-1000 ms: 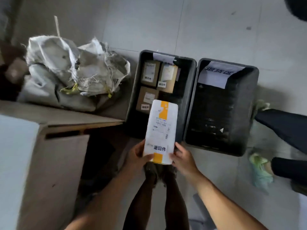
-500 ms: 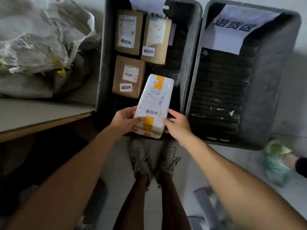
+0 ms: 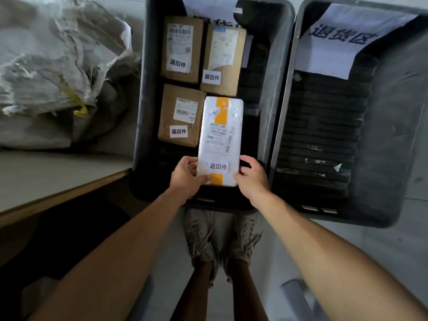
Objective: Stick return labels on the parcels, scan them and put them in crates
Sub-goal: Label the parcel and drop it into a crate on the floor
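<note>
Woven sack (image 3: 58, 66) lies at 10 o'clock, beyond the surface (image 3: 46, 172). Left crate (image 3: 141, 112) holds 3 brown parcels (image 3: 180, 114), each bearing a return label. Left hand (image 3: 185, 176) pinches the near left corner of the white parcel (image 3: 221, 135), thumb on top. The parcel sits inside the left crate, touching the brown parcels, return label (image 3: 218, 166) facing up. Right hand (image 3: 251, 176) grips its near right corner. Right crate (image 3: 382, 135) at 2 o'clock carries a paper sign (image 3: 335, 40).
</note>
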`<state>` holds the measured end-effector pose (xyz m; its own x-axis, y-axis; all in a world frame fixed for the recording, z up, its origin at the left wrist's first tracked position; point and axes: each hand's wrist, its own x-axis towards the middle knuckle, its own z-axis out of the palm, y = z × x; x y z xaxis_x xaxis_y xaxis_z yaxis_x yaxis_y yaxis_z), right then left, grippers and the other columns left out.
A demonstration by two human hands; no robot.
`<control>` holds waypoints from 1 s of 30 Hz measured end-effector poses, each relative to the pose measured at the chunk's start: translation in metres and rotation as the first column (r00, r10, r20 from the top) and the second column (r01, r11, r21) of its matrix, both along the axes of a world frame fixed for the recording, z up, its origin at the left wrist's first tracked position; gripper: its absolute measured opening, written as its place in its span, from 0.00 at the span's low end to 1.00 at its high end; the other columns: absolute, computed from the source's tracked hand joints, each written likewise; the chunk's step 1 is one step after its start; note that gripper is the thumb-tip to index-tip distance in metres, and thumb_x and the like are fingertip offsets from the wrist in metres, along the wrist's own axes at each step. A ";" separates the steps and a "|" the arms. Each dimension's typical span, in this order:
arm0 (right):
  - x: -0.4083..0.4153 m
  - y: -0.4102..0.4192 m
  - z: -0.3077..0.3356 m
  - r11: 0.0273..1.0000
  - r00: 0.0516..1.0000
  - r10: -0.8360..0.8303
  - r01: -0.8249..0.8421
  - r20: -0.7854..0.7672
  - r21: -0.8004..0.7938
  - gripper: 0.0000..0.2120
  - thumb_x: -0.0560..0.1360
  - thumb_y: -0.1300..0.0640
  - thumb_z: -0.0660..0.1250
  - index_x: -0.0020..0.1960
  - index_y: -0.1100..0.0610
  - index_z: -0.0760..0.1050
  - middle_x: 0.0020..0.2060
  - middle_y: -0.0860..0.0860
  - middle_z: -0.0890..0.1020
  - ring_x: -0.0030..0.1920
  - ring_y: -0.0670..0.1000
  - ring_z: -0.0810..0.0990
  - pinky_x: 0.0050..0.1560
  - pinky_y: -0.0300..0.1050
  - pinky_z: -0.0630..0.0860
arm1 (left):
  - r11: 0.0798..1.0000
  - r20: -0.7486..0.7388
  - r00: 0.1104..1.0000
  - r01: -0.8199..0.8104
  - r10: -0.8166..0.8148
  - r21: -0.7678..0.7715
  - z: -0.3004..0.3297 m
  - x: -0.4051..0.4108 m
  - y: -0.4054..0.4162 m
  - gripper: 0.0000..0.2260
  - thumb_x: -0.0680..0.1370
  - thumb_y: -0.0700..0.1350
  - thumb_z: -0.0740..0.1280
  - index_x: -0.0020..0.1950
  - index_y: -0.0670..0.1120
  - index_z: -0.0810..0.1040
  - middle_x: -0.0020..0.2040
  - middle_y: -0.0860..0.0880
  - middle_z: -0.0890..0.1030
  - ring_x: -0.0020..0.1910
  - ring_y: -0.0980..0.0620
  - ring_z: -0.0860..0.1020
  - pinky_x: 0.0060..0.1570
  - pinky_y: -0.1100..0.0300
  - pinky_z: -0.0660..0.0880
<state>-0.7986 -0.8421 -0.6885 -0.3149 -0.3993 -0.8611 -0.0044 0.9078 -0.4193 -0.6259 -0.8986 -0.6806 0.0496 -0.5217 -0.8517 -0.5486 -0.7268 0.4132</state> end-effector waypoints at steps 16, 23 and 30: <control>0.025 0.011 -0.030 0.976 0.974 0.211 -0.206 -0.078 0.066 0.36 0.75 0.57 0.72 0.78 0.54 0.60 0.68 0.53 0.76 0.65 0.55 0.77 0.57 0.43 0.74 | 0.990 0.097 0.986 0.132 -0.136 0.042 -0.030 -0.006 0.013 0.31 0.75 0.41 0.74 0.76 0.49 0.67 0.65 0.51 0.79 0.64 0.52 0.77 0.59 0.59 0.74; 0.035 -0.008 -0.020 0.990 0.991 0.039 -0.021 -0.131 0.140 0.59 0.53 0.38 0.85 0.73 0.55 0.58 0.66 0.52 0.68 0.64 0.54 0.74 0.54 0.44 0.74 | 0.992 -0.045 0.993 0.109 -0.112 -0.065 -0.001 -0.012 0.006 0.13 0.76 0.47 0.64 0.59 0.51 0.80 0.41 0.54 0.80 0.41 0.54 0.80 0.41 0.60 0.73; 0.034 -0.005 0.025 0.957 0.919 0.205 -0.261 -0.336 -0.129 0.64 0.48 0.41 0.86 0.75 0.54 0.56 0.64 0.54 0.65 0.64 0.57 0.69 0.65 0.53 0.71 | 0.979 -0.219 0.954 -0.197 0.202 0.044 0.050 0.009 0.008 0.11 0.81 0.39 0.63 0.59 0.50 0.80 0.52 0.48 0.83 0.50 0.54 0.83 0.58 0.46 0.78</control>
<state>-0.7648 -0.8471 -0.6634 -0.4391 -0.6246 -0.6458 -0.3648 0.7808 -0.5072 -0.6172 -0.8905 -0.6309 -0.0406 -0.5016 -0.8642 -0.2880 -0.8223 0.4908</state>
